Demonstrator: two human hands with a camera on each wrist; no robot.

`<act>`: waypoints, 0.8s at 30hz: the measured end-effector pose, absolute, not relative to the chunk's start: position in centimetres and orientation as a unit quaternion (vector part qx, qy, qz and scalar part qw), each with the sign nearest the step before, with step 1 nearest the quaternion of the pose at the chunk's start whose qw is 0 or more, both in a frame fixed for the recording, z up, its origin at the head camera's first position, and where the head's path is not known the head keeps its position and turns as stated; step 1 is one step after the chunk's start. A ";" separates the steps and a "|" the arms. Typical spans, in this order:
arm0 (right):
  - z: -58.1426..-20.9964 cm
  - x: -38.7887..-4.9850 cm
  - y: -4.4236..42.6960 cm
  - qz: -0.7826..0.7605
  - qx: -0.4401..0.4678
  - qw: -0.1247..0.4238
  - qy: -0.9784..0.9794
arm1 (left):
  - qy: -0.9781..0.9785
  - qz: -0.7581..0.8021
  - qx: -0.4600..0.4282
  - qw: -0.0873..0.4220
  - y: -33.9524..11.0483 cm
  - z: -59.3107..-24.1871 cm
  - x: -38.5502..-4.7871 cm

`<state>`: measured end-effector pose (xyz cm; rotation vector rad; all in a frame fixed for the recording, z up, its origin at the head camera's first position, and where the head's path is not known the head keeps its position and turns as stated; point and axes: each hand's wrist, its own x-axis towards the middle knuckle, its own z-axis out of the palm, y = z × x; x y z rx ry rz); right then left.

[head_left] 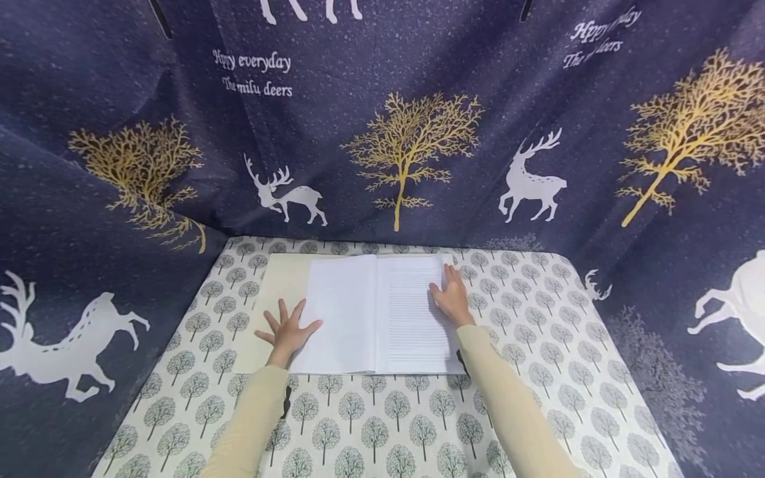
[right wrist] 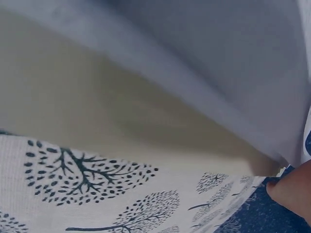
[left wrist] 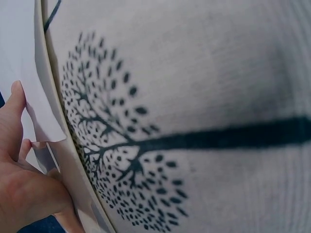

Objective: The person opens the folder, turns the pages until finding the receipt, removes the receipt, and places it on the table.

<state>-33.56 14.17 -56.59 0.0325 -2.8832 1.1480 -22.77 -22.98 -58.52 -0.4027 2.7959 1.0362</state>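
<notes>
A notebook (head_left: 343, 312) lies open across the patterned tablecloth, its left page blank and its right page ruled with lines. Its cream cover (head_left: 281, 272) shows beyond the pages on the left. My left hand (head_left: 289, 335) rests with fingers spread over that cover, the thumb reaching onto the blank page. At the right edge of the lined page (head_left: 412, 318) is my right hand (head_left: 454, 302), fingers extended toward the upper corner and thumb apart from them. In the right wrist view the sheets (right wrist: 233, 63) stand off the cover, and one finger (right wrist: 294, 191) shows beside their corner.
The tablecloth (head_left: 382, 425) carries a print of grey trees. Dark blue fabric (head_left: 335, 126) with deer and golden trees hangs behind the table and down both sides.
</notes>
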 end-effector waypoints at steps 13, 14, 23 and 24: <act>-55.7 -33.8 13.1 0.406 -0.007 0.051 -0.912 | 0.929 0.342 -0.131 0.058 -22.9 -58.2 -23.0; -55.6 -33.7 13.0 0.407 -0.008 0.060 -0.912 | 0.929 0.342 -0.131 0.057 -22.9 -58.2 -23.0; -55.4 -33.2 12.7 0.421 -0.033 0.079 -0.903 | 0.928 0.344 -0.130 0.062 -23.2 -58.9 -22.9; -55.3 -33.2 12.7 0.424 -0.030 0.081 -0.901 | 0.928 0.345 -0.130 0.059 -23.2 -58.9 -23.0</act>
